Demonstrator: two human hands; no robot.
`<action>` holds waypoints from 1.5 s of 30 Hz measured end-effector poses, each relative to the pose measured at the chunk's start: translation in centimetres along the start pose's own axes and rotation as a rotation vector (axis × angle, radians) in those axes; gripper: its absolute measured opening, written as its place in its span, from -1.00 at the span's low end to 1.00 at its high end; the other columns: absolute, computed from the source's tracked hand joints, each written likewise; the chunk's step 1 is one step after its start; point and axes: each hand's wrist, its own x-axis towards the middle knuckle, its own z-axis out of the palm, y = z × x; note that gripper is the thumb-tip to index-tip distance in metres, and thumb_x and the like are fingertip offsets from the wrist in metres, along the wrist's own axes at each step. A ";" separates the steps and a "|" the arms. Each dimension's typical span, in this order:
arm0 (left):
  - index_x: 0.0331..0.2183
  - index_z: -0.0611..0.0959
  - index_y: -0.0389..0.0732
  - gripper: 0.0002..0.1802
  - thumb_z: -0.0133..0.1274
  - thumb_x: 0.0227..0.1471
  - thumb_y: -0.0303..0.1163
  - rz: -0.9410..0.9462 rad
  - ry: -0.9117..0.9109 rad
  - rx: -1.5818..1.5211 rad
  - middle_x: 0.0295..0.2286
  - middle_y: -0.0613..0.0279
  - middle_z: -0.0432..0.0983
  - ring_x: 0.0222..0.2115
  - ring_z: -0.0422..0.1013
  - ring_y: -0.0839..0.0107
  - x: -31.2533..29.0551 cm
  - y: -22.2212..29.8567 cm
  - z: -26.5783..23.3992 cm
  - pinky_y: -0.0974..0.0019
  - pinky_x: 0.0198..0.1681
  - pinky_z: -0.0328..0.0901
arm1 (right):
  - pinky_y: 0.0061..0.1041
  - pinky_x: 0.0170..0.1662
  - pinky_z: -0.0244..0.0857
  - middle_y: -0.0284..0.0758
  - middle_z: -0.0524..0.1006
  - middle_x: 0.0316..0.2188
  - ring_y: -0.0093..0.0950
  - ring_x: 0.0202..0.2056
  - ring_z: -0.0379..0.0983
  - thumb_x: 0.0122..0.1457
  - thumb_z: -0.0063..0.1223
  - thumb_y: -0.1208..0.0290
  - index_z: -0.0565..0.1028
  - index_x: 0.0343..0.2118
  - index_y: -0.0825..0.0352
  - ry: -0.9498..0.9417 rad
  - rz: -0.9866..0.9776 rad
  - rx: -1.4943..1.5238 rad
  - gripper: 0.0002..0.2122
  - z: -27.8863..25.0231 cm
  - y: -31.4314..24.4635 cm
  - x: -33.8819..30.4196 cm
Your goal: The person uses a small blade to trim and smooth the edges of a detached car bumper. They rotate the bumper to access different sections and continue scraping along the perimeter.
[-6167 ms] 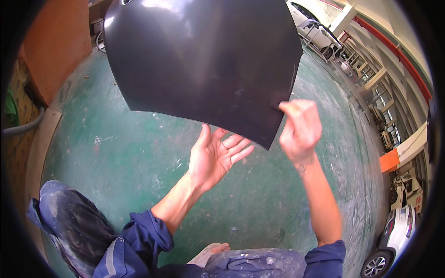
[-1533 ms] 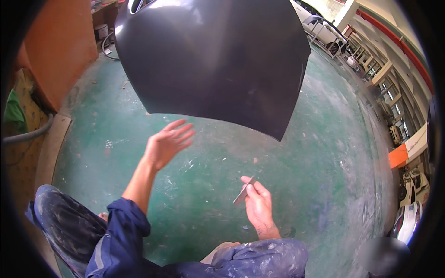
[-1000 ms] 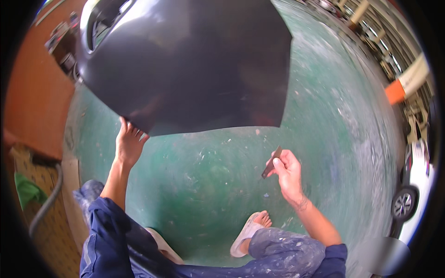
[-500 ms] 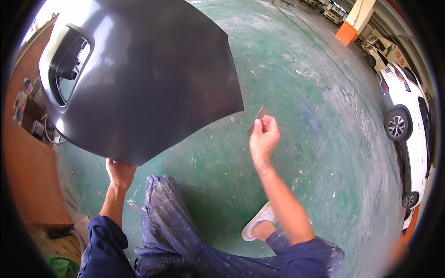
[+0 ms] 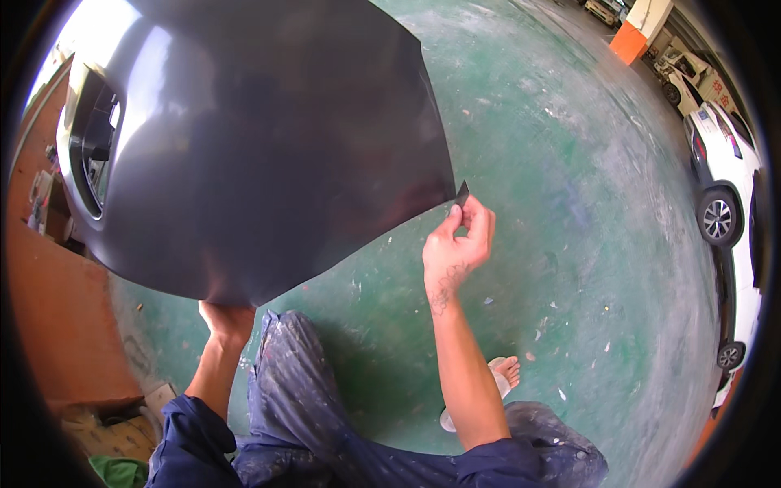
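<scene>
A large, glossy dark car body panel [image 5: 277, 138] fills the upper left of the view, with an oblong opening near its left side. My left hand [image 5: 228, 322] holds its near edge from below; the fingers are hidden under it. Close to the panel's right corner, my right hand [image 5: 460, 236] pinches a thin, dark, flat piece [image 5: 462, 193] between thumb and fingers. That piece sticks up just beside the corner; I cannot tell whether the two touch.
Below the panel lies a scuffed green floor [image 5: 553, 244]. My paint-stained blue trousers [image 5: 293, 366] and a foot in a pale shoe [image 5: 503, 376] are underneath. An orange wall [image 5: 65, 325] and clutter stand at left; a white car [image 5: 736, 236] is parked at right.
The panel has shifted right and slightly nearer, its opening turning more edge-on. My right hand has turned, and the thin piece is now beside the panel's corner. My left hand keeps its hold.
</scene>
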 end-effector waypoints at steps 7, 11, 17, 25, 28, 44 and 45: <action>0.14 0.58 -0.06 -0.49 -0.17 0.38 0.01 -0.001 0.012 0.009 0.09 0.33 0.56 0.10 0.49 0.27 -0.2 -0.5 0.9 0.09 0.15 0.45 | -0.40 -0.22 0.48 -0.21 0.56 -0.23 -0.30 -0.24 0.55 0.12 0.06 0.83 0.59 -0.12 0.42 0.035 -0.012 -0.003 -0.71 0.9 0.6 -0.3; 0.12 0.60 -0.07 -0.49 -0.17 0.38 0.01 0.008 0.055 0.013 0.09 0.33 0.56 0.09 0.49 0.27 0.3 -0.5 0.3 0.08 0.14 0.46 | -0.40 -0.25 0.44 -0.23 0.54 -0.27 -0.32 -0.29 0.53 0.10 0.06 0.84 0.59 -0.15 0.42 0.066 -0.009 -0.008 -0.71 1.0 0.8 0.0; 0.11 0.60 -0.10 -0.50 -0.12 0.37 0.01 0.006 0.069 -0.021 0.07 0.32 0.57 0.08 0.50 0.27 0.5 -0.8 0.5 0.09 0.14 0.46 | -0.41 -0.26 0.38 -0.28 0.50 -0.33 -0.39 -0.36 0.47 0.10 0.06 0.83 0.59 -0.18 0.41 0.098 0.024 -0.019 -0.74 0.7 0.8 0.2; 0.12 0.59 -0.11 -0.48 -0.12 0.37 0.03 0.018 0.044 -0.011 0.07 0.31 0.57 0.08 0.49 0.27 0.7 -0.8 -0.3 0.08 0.16 0.44 | -0.39 -0.25 0.41 -0.25 0.52 -0.30 -0.36 -0.33 0.50 0.09 0.04 0.85 0.60 -0.15 0.40 0.071 0.051 -0.010 -0.70 1.2 0.8 0.3; 0.13 0.58 -0.10 -0.47 -0.15 0.38 0.04 0.021 0.032 -0.027 0.07 0.32 0.56 0.08 0.49 0.26 0.7 -1.1 -0.4 0.08 0.14 0.44 | -0.39 -0.26 0.42 -0.24 0.53 -0.29 -0.34 -0.31 0.51 0.10 0.04 0.84 0.61 -0.15 0.40 0.062 0.062 -0.030 -0.70 1.1 0.6 0.4; 0.14 0.58 -0.08 -0.50 -0.16 0.39 0.00 0.052 0.041 -0.030 0.07 0.34 0.57 0.07 0.50 0.29 0.5 -1.5 0.0 0.13 0.12 0.47 | -0.38 -0.25 0.46 -0.21 0.57 -0.27 -0.28 -0.28 0.56 0.10 0.05 0.84 0.62 -0.17 0.43 0.002 -0.010 0.028 -0.73 1.5 -1.0 -1.3; 0.14 0.58 -0.08 -0.50 -0.15 0.39 0.00 0.049 0.035 -0.030 0.07 0.34 0.57 0.07 0.51 0.30 0.7 -1.4 -0.2 0.13 0.12 0.47 | -0.38 -0.24 0.46 -0.22 0.57 -0.27 -0.28 -0.28 0.56 0.11 0.05 0.83 0.62 -0.17 0.43 -0.005 -0.017 0.021 -0.73 1.4 -1.2 -1.5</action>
